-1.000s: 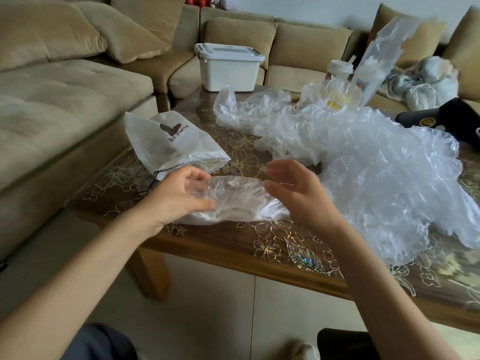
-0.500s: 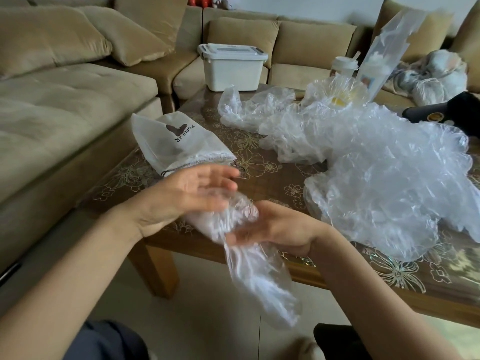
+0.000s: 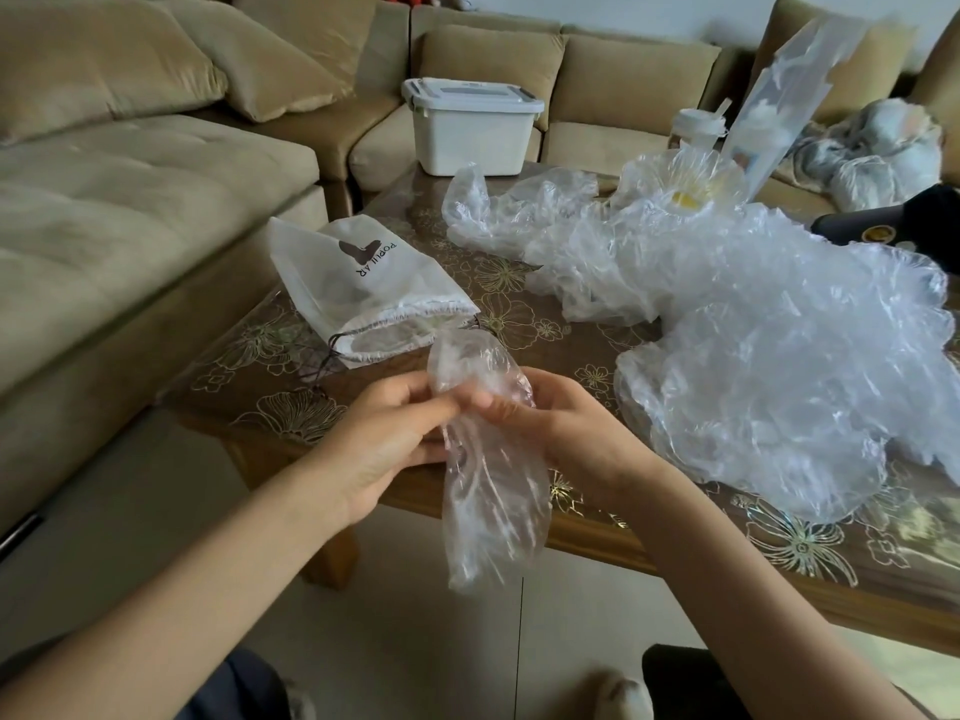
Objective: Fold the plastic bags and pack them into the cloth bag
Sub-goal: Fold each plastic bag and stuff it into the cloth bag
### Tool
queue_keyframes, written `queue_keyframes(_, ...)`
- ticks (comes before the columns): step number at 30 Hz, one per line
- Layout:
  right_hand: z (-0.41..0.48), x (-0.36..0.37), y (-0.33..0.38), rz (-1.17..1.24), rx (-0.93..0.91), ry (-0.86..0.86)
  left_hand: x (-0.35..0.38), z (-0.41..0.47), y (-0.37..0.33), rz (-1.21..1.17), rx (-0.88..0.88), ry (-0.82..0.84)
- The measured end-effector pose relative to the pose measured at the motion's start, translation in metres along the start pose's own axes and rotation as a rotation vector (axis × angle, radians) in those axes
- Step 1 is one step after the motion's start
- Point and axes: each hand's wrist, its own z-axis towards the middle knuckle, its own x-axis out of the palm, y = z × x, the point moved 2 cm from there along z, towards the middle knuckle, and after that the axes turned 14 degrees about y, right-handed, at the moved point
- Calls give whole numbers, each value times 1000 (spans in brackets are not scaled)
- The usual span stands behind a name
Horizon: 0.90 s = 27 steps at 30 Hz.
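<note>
A clear plastic bag (image 3: 488,491), squeezed into a narrow strip, is held upright over the table's near edge. My left hand (image 3: 387,439) grips its left side and my right hand (image 3: 566,423) grips its right side, fingertips meeting at the middle. The strip's top sticks up above my fingers and its lower end hangs below the table edge. The white cloth drawstring bag (image 3: 363,283) lies on the table just beyond my hands, its mouth facing me. A big heap of crumpled clear plastic bags (image 3: 753,345) fills the table's right half.
The wooden table (image 3: 587,350) has a glossy flower-patterned cover. A white lidded box (image 3: 470,129) stands at its far edge, with a cup (image 3: 696,127) and a tall clear pouch (image 3: 779,90) further right. A beige sofa surrounds the table; a dark object (image 3: 904,226) lies far right.
The bag has gone from lying flat on the table to hanging as a strip between my hands. Both hands have closed together around its middle, and its top end now points up.
</note>
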Motion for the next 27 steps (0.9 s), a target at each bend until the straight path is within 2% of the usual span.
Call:
queue_keyframes(5,-1,-6,3,51,-7,-60,-4,0,-3,59,32,45)
queue_keyframes(11,-6,-4,-1,49,71,145,-5,-1,-5,155,111,42)
queue_keyframes(14,-6,-7,2,59,10,125,-6,-1,-5,207,195,-36)
queue_keyframes(16,-6,-11,2,86,-42,80,-7,1,-4,109,222,-43)
queue_keyframes(19,-7,-11,3,101,-123,13,-4,5,-1,-174,91,147)
queue_keyframes(22,-8,-5,6,22,-218,-99,-1,3,2,-306,-93,324)
queue_keyframes(24,-8,-5,6,-61,-286,-152,3,0,1,-270,-116,404)
queue_keyframes(27,-9,-2,5,-225,-277,-177,6,-3,-1,-121,-121,473)
